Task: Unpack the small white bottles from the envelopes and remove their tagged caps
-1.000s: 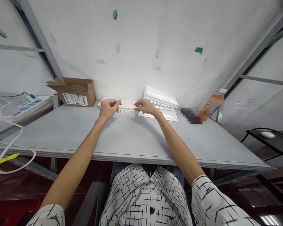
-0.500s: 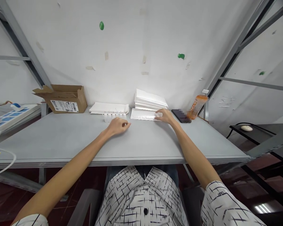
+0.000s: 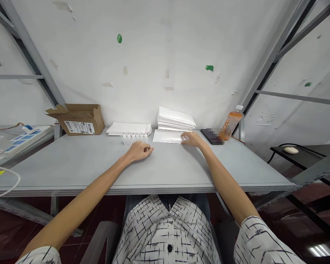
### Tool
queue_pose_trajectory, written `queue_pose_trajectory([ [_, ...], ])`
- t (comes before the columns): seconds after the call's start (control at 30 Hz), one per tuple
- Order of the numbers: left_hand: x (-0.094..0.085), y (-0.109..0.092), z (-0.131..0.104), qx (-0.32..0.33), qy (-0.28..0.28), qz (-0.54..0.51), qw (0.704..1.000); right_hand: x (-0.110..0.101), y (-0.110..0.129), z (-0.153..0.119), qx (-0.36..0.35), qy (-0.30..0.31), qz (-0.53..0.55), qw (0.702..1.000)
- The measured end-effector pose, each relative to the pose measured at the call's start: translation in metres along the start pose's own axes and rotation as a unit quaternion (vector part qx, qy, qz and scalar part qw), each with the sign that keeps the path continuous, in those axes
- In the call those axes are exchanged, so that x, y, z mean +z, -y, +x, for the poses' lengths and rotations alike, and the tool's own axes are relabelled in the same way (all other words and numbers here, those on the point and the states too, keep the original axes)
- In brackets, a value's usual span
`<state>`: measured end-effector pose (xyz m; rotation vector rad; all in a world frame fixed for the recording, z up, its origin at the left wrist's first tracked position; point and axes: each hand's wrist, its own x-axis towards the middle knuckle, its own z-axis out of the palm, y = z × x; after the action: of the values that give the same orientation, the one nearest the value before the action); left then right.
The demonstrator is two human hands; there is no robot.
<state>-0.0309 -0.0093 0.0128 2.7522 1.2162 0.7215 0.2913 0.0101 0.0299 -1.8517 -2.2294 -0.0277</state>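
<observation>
Two hands over the grey table (image 3: 165,170); reference point for all positions is the white stack (image 3: 176,119) against the wall (image 3: 143,55). Your right hand (image 3: 191,139), in front of the stack and slightly right of its middle, rests at the right end of the shiny white packet (image 3: 166,136). The packet lies flat just in front of the stack, on your side of it. Grip there: thumb and fingers curved, narrow gap, fingertips at the packet; cannot tell whether they pinch it. The hand covers the packet's right end.

Your left hand (image 3: 139,151) is left of the stack and nearer to you, fingers curled in loosely. Cannot tell whether it holds anything. It partly hides a pale toothed strip (image 3: 133,139). Beyond that strip, left of the stack, lies a low white pile (image 3: 129,128).

Surroundings: farther left of the stack, a cardboard box (image 3: 79,126), flaps up, and beyond it a power strip (image 3: 24,141). Right of the stack, a dark phone (image 3: 210,136), partly blurred, then a tilted orange bottle (image 3: 232,124). Far right of the stack, a pale mouse (image 3: 290,150) on a black shelf (image 3: 302,158).
</observation>
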Motion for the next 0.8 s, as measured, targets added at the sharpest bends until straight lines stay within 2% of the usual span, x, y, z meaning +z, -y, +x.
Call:
queue_pose_trajectory([
  [0.13,0.002,-0.001,-0.001,0.028,-0.023,0.013,0.999,-0.006,-0.003,-0.007,-0.015,0.0,0.024,1.0],
  [0.27,0.01,-0.004,0.002,0.086,-0.073,0.043,0.993,-0.011,-0.006,-0.017,-0.022,-0.002,0.102,0.995],
  [0.43,0.026,-0.025,0.028,0.153,-0.113,0.076,0.979,-0.015,-0.004,-0.021,-0.034,0.006,0.184,0.982],
  [0.53,0.036,-0.04,0.047,0.184,-0.088,0.071,0.976,-0.014,-0.003,-0.021,-0.048,0.025,0.226,0.973],
  [0.6,0.04,-0.045,0.056,0.178,-0.053,0.065,0.981,-0.012,-0.005,-0.021,-0.048,0.035,0.252,0.966],
  [0.73,0.044,-0.043,0.058,0.145,0.055,0.046,0.987,-0.01,-0.009,-0.019,-0.045,0.035,0.274,0.96],
  [0.8,0.042,-0.041,0.054,0.139,0.087,0.037,0.986,-0.009,-0.009,-0.019,-0.04,0.021,0.266,0.963],
])
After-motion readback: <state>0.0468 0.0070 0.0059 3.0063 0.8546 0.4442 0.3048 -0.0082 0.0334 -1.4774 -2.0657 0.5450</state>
